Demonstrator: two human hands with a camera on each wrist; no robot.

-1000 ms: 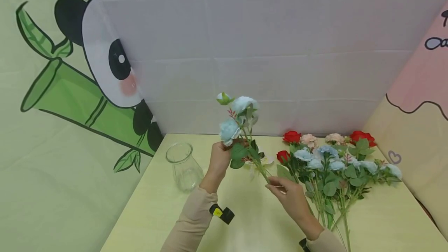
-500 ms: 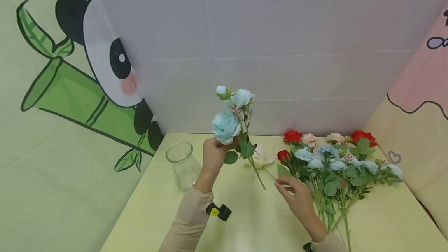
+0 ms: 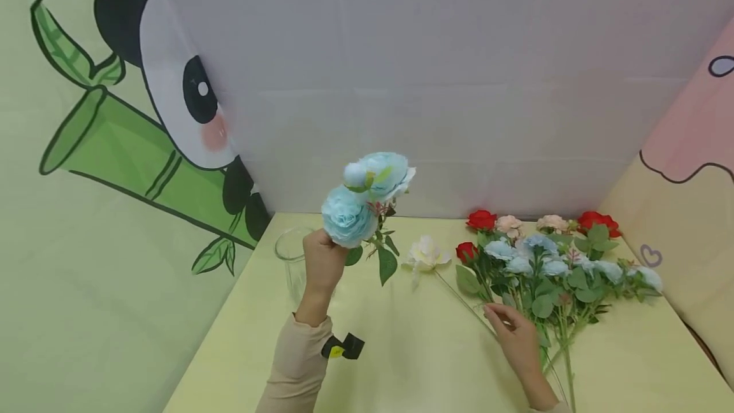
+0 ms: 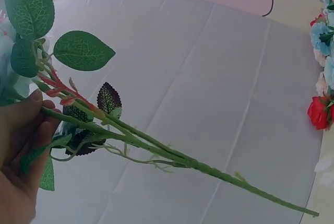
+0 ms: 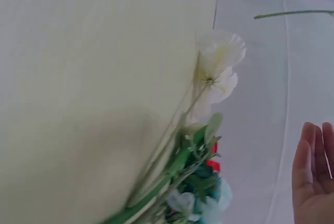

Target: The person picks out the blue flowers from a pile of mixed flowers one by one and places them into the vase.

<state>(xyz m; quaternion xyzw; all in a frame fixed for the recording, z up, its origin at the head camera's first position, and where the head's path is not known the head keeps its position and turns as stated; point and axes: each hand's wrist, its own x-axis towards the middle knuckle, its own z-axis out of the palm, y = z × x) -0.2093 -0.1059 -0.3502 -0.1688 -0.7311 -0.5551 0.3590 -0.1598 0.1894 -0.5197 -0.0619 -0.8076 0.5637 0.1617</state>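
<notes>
My left hand (image 3: pixel 322 268) pinches a blue artificial flower spray (image 3: pixel 350 217) just under its blooms, held up over the table. In the left wrist view its bare green stem (image 4: pixel 224 176) slants down to the right, with leaves and a small red sprig near the fingers. Behind that hand stands a clear glass vase (image 3: pixel 294 273), partly hidden. My right hand (image 3: pixel 518 344) is near the stem of a white flower (image 3: pixel 427 253) lying on the table. In the right wrist view that hand (image 5: pixel 315 177) has extended fingers and holds nothing.
On the right of the table (image 3: pixel 395 362) lies a pile of blue flowers (image 3: pixel 539 266) with crossing stems. Red roses (image 3: pixel 480 220) and pale pink flowers (image 3: pixel 553 223) lie behind them. A grey cloth backdrop (image 3: pixel 436 94) rises at the table's back edge.
The left hand has moved left with the blue flower spray, tipping its blooms toward the camera. The right hand has let go of the spray's stem and drawn away to the right.
</notes>
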